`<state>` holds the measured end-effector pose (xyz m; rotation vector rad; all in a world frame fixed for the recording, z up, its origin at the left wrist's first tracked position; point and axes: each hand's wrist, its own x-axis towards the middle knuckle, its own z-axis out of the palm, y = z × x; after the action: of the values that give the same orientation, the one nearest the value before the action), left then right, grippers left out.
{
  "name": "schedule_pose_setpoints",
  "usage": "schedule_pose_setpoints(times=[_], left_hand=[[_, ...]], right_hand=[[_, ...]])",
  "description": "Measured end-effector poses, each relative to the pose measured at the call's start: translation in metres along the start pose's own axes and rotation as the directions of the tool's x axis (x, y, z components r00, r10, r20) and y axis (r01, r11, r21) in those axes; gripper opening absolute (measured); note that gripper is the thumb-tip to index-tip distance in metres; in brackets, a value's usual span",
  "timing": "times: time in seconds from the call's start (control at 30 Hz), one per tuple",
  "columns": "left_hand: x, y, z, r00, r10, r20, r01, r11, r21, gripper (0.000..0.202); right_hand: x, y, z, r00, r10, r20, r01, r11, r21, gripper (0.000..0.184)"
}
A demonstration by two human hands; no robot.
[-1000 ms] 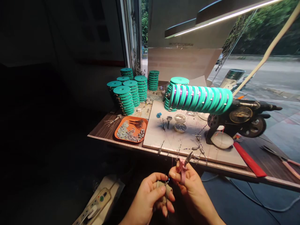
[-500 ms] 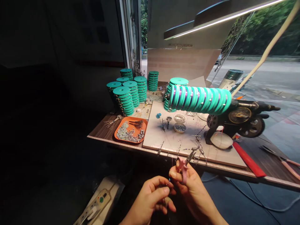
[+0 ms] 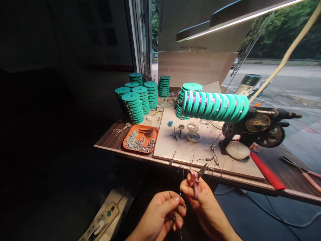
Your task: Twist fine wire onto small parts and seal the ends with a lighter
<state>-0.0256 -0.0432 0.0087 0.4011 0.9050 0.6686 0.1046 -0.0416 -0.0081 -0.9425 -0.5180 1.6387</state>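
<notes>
- Right hand (image 3: 207, 204): fist closed round pink snips (image 3: 195, 180), blades pointing to 1 o'clock.
- Left hand (image 3: 160, 217): fingertips pinched narrow on a thin wire (image 3: 170, 194), at 9 o'clock of the snips, just beside them.
- Table (image 3: 110, 140), at 12 o'clock: orange tray (image 3: 154, 134), teal spools (image 3: 215, 107).
- Power strip (image 3: 105, 216): at 9 o'clock of the left hand.

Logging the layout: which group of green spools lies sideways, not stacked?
The row of spools threaded on the black winding machine at right; the others stand in upright stacks.
</notes>
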Motion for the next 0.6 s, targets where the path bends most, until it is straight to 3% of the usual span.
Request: schedule_pose_setpoints(times=[0.1,0.33,0.6], left_hand=[[0.002,-0.002,-0.001,0.999,0.034,-0.027,-0.034,0.999,-0.004,0.023],[0.008,-0.009,-0.009,0.953,0.289,-0.094,-0.271,0.948,0.166,0.020],[0.007,-0.009,-0.010,0.938,0.323,-0.128,-0.291,0.931,0.222,0.020]], right_hand=[[0.000,0.003,0.000,1.000,-0.004,0.019,0.003,0.999,0.039,0.030],[0.004,0.011,-0.001,0.999,-0.047,-0.009,0.047,0.996,0.080,0.031],[0.003,0.010,-0.001,1.000,-0.019,-0.007,0.019,1.000,0.011,0.031]])
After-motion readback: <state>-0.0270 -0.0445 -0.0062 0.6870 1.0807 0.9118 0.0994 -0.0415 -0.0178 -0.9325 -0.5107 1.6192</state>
